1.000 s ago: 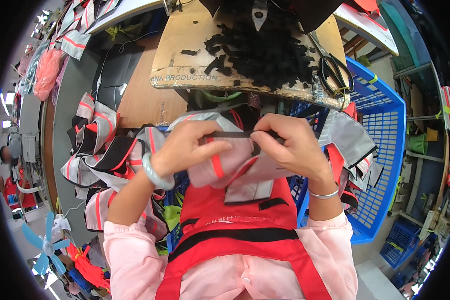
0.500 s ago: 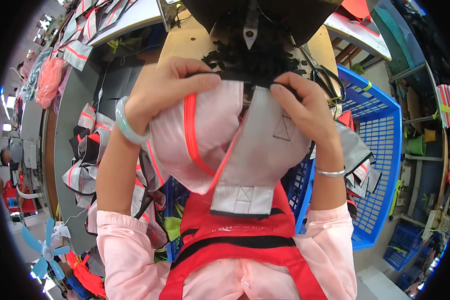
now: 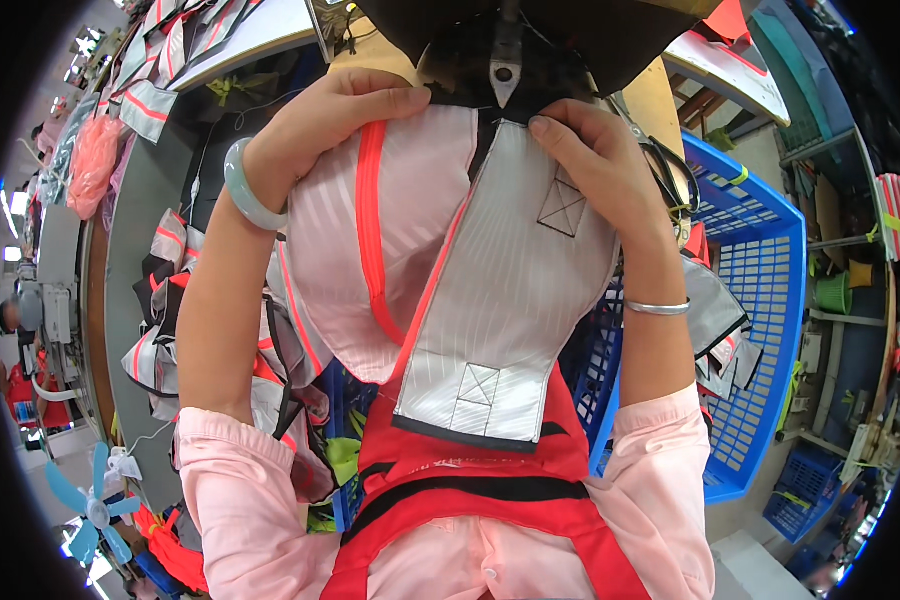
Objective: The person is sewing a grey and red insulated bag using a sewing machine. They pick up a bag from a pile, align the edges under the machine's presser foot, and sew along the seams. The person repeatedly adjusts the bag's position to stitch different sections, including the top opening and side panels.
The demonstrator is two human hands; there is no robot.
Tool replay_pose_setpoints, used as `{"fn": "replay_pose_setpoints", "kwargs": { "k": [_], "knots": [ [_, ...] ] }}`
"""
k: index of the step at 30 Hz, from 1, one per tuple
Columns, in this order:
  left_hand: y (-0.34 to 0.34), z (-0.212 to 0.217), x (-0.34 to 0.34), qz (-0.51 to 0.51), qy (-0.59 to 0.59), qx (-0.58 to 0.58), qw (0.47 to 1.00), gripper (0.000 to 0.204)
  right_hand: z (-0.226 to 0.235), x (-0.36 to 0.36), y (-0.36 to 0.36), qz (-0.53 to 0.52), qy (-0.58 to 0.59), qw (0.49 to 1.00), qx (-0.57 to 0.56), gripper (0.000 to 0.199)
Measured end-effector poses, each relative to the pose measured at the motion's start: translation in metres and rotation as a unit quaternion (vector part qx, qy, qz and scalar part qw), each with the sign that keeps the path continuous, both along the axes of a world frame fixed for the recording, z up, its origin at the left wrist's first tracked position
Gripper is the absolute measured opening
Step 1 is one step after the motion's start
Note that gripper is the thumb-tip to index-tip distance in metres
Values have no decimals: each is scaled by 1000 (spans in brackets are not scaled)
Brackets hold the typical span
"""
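Both hands hold a silver-grey fabric piece [image 3: 480, 310] by its upper edge, in front of my red apron. The cloth has red-orange stripes, black binding and stitched boxes with crosses. My left hand [image 3: 345, 115] pinches the upper left corner between thumb and fingers. Further right, my right hand [image 3: 585, 145] is closed on the upper edge, with its thumb flat on the grey panel. Right behind the held edge, a pointed metal part with a hole [image 3: 506, 72] hangs from a dark machine [image 3: 610, 35]. The fabric's far edge is partly hidden by my fingers.
Scissors with black handles [image 3: 675, 180] lie right of the machine. A blue plastic basket [image 3: 785, 300] with similar fabric pieces stands at my right. More striped pieces [image 3: 160, 350] are heaped at my left. A light blue fan [image 3: 95, 510] is at lower left.
Both hands have moved forward, carrying the fabric's upper edge up to the pointed metal part. The grey panel lies flatter and covers the black scraps seen before.
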State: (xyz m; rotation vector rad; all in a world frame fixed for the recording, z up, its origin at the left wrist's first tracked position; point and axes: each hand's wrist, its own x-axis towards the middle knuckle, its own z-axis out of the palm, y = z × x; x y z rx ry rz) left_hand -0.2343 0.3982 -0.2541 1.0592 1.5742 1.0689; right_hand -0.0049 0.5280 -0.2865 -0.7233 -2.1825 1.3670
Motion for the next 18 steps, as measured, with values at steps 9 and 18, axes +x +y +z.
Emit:
{"fn": "replay_pose_setpoints", "kwargs": {
  "k": [9, 18],
  "knots": [
    [5, 1, -3, 42, -11, 5, 999, 21, -5, 0, 9, -27, 63, 998, 14, 29],
    [-22, 3, 13, -99, 42, 26, 994, 29, -4, 56, -32, 189, -2, 965, -183, 25]
  ]
}}
